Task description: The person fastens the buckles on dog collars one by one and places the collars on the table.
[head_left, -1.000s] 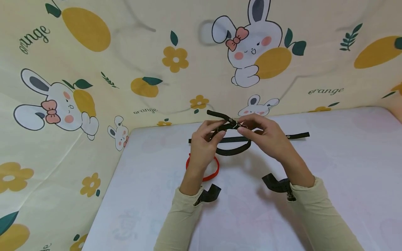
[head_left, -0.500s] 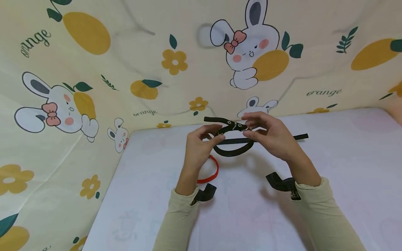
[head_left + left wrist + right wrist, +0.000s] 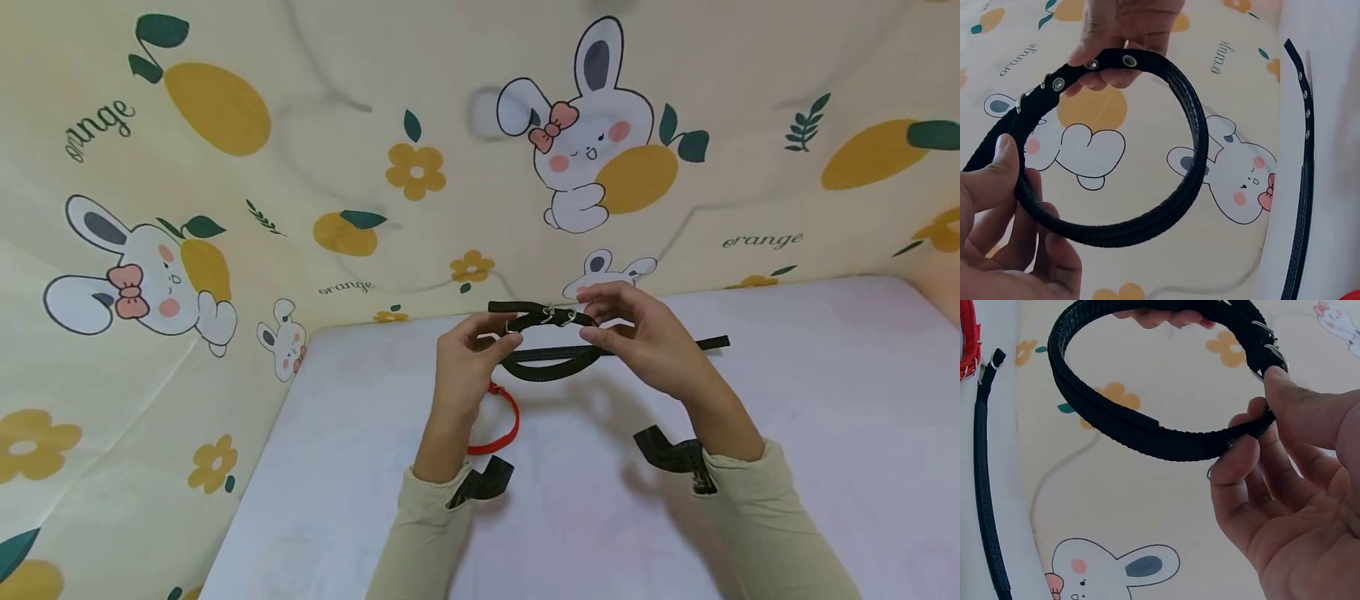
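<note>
A black buckled collar (image 3: 551, 374), closed into a loop, is held up between both hands above the table. My left hand (image 3: 471, 354) pinches its left side between thumb and fingers; the strap's free end sticks out past that hand. On the right side, my right hand (image 3: 637, 337) pinches the collar near its metal buckle (image 3: 1275, 356). Eyelets (image 3: 1129, 61) line the strap in the left wrist view. Behind the loop, a second black collar (image 3: 712, 342) lies stretched straight on the table. A red collar (image 3: 516, 421), looped, lies by my left wrist, partly hidden by it.
The white table (image 3: 337, 500) meets a cream cloth backdrop (image 3: 435, 67) printed with rabbits, oranges and flowers behind and to the left. Black straps (image 3: 667, 454) poke out from both sleeve cuffs.
My hands have moved slightly apart, spreading the collar and bringing its buckle into clearer sight. Its free end has swung lower and flatter to the left. The head view has tilted up a little.
</note>
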Tool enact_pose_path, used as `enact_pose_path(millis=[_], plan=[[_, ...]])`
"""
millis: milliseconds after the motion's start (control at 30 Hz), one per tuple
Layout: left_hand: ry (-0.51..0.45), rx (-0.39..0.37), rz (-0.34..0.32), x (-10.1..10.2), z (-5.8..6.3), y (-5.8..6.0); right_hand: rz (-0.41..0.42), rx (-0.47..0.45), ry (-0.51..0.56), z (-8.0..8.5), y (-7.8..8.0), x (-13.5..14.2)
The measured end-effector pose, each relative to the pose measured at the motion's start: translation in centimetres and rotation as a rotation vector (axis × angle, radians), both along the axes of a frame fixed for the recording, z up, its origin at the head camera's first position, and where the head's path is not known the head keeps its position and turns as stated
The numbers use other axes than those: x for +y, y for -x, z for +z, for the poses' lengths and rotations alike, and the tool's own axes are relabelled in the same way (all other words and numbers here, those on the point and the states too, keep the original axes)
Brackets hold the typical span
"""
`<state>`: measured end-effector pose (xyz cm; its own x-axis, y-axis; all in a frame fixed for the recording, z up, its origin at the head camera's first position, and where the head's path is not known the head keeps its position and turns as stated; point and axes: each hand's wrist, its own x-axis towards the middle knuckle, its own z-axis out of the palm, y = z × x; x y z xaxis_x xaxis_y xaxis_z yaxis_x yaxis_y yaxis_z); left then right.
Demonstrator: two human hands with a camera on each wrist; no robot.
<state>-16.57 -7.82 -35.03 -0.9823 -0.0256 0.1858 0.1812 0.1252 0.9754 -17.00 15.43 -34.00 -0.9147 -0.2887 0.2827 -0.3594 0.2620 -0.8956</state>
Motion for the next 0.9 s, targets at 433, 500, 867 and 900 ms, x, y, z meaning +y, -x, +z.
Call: enact_pose_path(millis=[433,500,867,900], plan=[[0.225,0.203,-0.035,1.0,-0.6,-0.2,-0.066,0.171,-0.147,0.3,-0.9,-1.7],[0.26,0.204,-0.047,1.3,-0.6,-0.3,-0.076,0.214,-0.163,0.3,-1.0,-2.2],[0.264,0.228,0.018,2.0,-0.6,-0.7,-0.151,0.28,-0.091,0.2,-1.1,-2.4],[0.257,0.238,0.026,2.0,-0.6,-0.8,-0.146,0.279,-0.081,0.2,-1.1,-2.4]])
